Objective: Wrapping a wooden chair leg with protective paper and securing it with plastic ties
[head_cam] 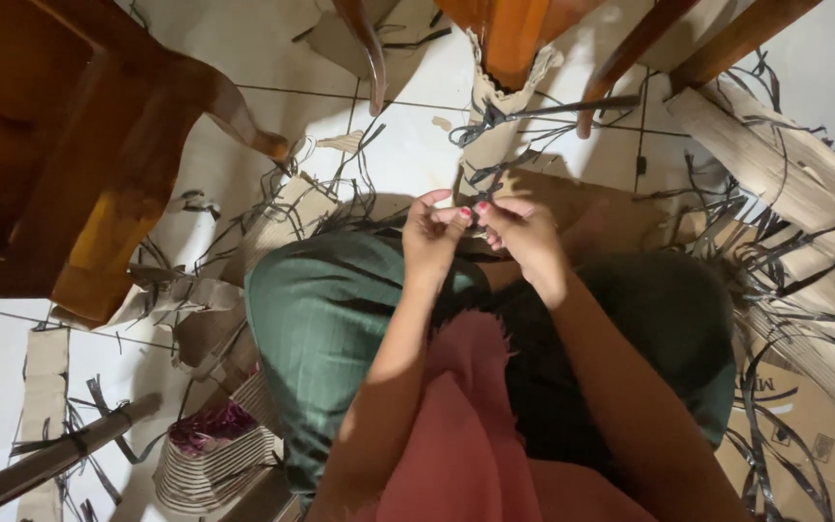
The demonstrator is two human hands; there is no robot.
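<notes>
A thin dark strip [476,201] is pinched between the fingertips of the left hand [434,235] and right hand [524,230], both grips closed on it; cardboard pieces [775,164] are scattered over the floor [408,145].

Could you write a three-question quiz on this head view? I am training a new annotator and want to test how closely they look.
1. True or false: both hands meet at one dark strap.
2. Which lies at the lower left of the floor: A) a striped woven basket, B) a metal bucket, C) a glass jar?
3. What colour is the cloth over the knees?

Key
1. True: the left hand and the right hand pinch the dark strap between their fingertips, in front of the cardboard-wrapped chair leg.
2. A: the striped woven basket.
3. Green: the green cloth.
</notes>
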